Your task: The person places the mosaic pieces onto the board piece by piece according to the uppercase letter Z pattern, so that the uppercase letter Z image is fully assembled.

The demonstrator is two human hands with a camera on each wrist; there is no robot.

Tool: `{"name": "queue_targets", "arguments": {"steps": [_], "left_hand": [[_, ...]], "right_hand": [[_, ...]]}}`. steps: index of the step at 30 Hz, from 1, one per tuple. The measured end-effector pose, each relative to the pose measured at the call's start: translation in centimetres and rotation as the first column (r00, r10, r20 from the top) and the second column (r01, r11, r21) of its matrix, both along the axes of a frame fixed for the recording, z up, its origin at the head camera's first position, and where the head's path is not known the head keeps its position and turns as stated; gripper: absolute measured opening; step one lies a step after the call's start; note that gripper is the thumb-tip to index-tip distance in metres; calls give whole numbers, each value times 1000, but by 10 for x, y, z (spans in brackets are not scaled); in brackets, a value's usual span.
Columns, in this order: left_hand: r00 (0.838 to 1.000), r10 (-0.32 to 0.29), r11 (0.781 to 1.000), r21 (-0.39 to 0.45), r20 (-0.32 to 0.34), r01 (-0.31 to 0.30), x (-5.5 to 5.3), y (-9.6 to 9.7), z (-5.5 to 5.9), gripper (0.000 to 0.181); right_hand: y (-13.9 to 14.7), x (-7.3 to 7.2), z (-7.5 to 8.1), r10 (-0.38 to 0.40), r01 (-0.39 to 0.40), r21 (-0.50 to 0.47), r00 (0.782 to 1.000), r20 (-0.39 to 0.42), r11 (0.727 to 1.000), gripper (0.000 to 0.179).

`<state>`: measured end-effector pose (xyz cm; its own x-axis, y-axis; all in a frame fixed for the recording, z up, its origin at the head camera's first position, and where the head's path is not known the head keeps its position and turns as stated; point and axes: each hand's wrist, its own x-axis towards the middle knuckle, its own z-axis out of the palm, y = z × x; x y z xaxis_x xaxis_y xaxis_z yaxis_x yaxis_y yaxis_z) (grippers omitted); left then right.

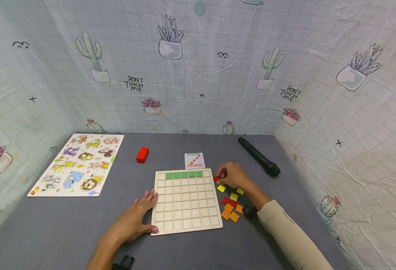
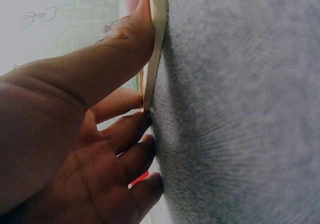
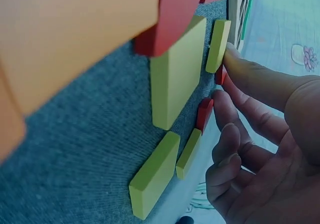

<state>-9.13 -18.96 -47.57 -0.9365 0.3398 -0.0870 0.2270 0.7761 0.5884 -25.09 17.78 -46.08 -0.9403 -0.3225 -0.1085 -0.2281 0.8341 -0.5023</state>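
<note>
"DON'T TOUCH ME", twice, on backdrop [image 1: 198, 75]

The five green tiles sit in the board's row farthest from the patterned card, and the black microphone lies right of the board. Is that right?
Not quite: the head view shows the green tiles in the board's row nearest the patterned card. The black microphone does lie right of the board.

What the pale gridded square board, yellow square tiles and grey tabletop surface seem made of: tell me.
Pale gridded square board: probably wood, matte, from beige colour and plain light edge.
Yellow square tiles: perhaps painted wood or plastic; smooth, even colour leaves it open.
Grey tabletop surface: likely woven fabric, matte, fine threadlike texture.
</note>
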Motion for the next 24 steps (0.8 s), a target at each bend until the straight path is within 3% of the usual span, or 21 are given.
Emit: {"name": "queue_targets", "arguments": {"steps": [8,19,24], "left_hand": [[1000,9,1000,-6,14,-9,0,1,-1,109],[1000,13,1000,-9,9,-13,0,1,-1,109],[1000,13,1000,-13,12,-13,0,1,-1,109]], "right_hand": [[-4,3,-1,13,-13,-51,1000,1,999,16],[-13,2,1,27,-41,-129,993,-111,991,10],[-23,3,4,59,-75,-136,991,-120,988,7]]}}
